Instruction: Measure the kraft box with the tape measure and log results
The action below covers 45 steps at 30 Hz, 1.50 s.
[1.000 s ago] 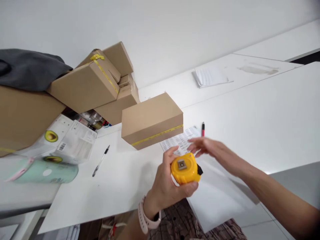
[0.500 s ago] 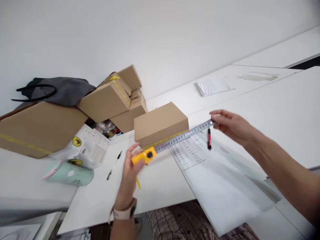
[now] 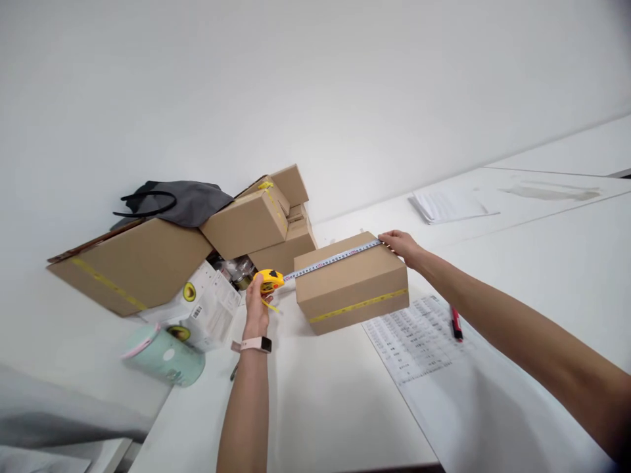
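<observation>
A yellow tape measure [image 3: 271,281] is gripped in my left hand [image 3: 257,305], just left of a brown cardboard box [image 3: 352,289]. Its pulled-out blade [image 3: 332,260] runs across the top of that box, from the left edge to near the right back corner. There my right hand [image 3: 400,246] pinches the blade's free end, fingers closed. Yellow tape lines the box's front side. Under and beside its front right lies a printed sheet [image 3: 411,341], with a red and black marker [image 3: 456,324] on it.
At the left are stacked cardboard boxes [image 3: 246,223], a dark grey bag [image 3: 190,202], a white avocado-print carton [image 3: 210,305] and a mint-green cylindrical pouch [image 3: 167,355]. A pen [image 3: 234,372] is partly behind my left forearm. White papers [image 3: 446,205] lie near the wall.
Both hands have carried the stretched tape from in front of the box to its top. The whole view has shifted too, with the box appearing lower and further right.
</observation>
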{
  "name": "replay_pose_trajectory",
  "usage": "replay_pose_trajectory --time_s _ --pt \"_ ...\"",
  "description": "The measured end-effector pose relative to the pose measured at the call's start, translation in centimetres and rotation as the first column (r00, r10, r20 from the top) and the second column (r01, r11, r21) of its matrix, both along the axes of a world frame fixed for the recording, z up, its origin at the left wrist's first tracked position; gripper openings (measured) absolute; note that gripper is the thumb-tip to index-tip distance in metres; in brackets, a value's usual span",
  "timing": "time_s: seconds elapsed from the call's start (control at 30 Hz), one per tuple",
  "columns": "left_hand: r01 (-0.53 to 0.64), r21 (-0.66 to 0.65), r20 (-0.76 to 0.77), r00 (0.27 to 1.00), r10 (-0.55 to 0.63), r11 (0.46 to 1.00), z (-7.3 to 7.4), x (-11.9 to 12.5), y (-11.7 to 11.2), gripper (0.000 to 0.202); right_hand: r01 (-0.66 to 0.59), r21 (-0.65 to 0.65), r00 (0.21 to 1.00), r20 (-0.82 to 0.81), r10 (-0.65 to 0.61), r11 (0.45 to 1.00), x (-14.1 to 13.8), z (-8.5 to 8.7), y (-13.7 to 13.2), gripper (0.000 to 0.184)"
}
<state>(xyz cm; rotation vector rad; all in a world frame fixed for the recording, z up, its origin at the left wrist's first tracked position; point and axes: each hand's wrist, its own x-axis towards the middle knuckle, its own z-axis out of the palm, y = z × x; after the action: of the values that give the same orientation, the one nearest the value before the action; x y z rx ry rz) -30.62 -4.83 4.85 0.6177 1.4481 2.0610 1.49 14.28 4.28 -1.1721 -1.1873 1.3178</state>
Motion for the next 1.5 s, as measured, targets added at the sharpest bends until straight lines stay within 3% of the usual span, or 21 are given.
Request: replay_pose_trajectory --time_s 0.13,0.23,0.4,0.5,0.67,0.83,1.07,1.23,1.5 --pt "0.046 0.042 0.042 0.998 -0.048 0.998 -0.7 1.4 1.9 0.035 -0.177 -0.092 0.981 0.06 0.183 0.98 -0.6 -0.3 -0.5 0.021" --pt "0.057 0.067 0.096 0.993 -0.063 0.996 -0.9 2.4 2.9 0.038 -0.233 -0.149 0.959 0.132 0.253 0.961 -0.6 -0.2 -0.7 0.026" --pt "0.053 0.082 0.176 0.982 -0.067 0.995 -1.2 2.9 3.1 0.04 -0.164 -0.141 0.92 0.335 0.203 0.976 -0.5 -0.1 -0.1 0.031" --pt "0.027 0.093 0.212 0.976 -0.046 0.995 -1.4 3.1 2.9 0.042 -0.183 -0.127 0.891 0.398 0.219 0.975 -0.4 -0.1 0.0 0.032" --pt "0.027 0.096 0.236 0.971 -0.049 0.995 -1.6 2.9 2.9 0.045 -0.259 -0.175 0.88 0.363 0.306 0.95 -0.5 0.0 -0.5 0.036" --pt "0.046 0.072 0.228 0.972 -0.062 0.996 -1.4 2.7 3.0 0.044 -0.249 -0.232 0.895 0.315 0.315 0.94 -0.5 -0.2 -0.5 0.04" --pt "0.055 0.071 0.222 0.973 -0.069 0.996 -0.7 3.1 2.6 0.042 -0.271 -0.183 0.903 0.292 0.315 0.945 -0.4 -0.6 0.0 0.036" --pt "0.041 0.047 0.227 0.973 -0.05 0.998 -0.6 2.9 2.9 0.042 -0.3 -0.13 0.884 0.334 0.327 0.945 -0.3 0.1 -0.3 0.036" --pt "0.066 0.019 0.197 0.978 -0.069 0.998 -0.9 3.0 3.1 0.035 -0.256 -0.169 0.848 0.434 0.305 0.952 -1.0 1.1 -0.6 0.028"
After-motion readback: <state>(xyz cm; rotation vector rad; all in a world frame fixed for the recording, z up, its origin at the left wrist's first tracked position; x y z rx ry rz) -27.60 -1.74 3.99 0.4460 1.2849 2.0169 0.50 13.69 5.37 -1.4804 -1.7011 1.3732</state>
